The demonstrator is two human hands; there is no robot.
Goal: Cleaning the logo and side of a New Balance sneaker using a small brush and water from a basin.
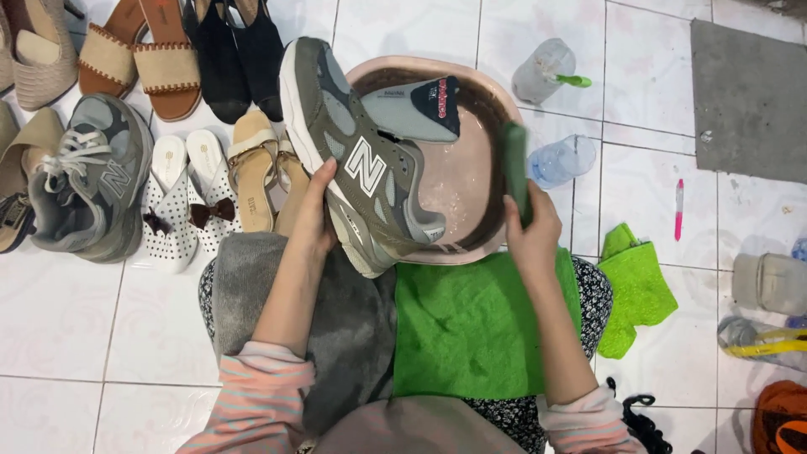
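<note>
The left hand [315,214] grips a grey sneaker [357,160] by its sole, holding it tilted over a pink basin [483,109] on the floor. The right hand [530,231] is closed around a green brush [515,168] just beside the sneaker, above the basin's rim.

I take this for a home: white tiled floor [67,319], sandals [155,59] in rows, a pink wash basin [479,244].

Sneaker [361,160] over basin [483,97]; towel [471,324] on lap; shoe row [168,126] left; 2 bottles [559,160] right.
</note>
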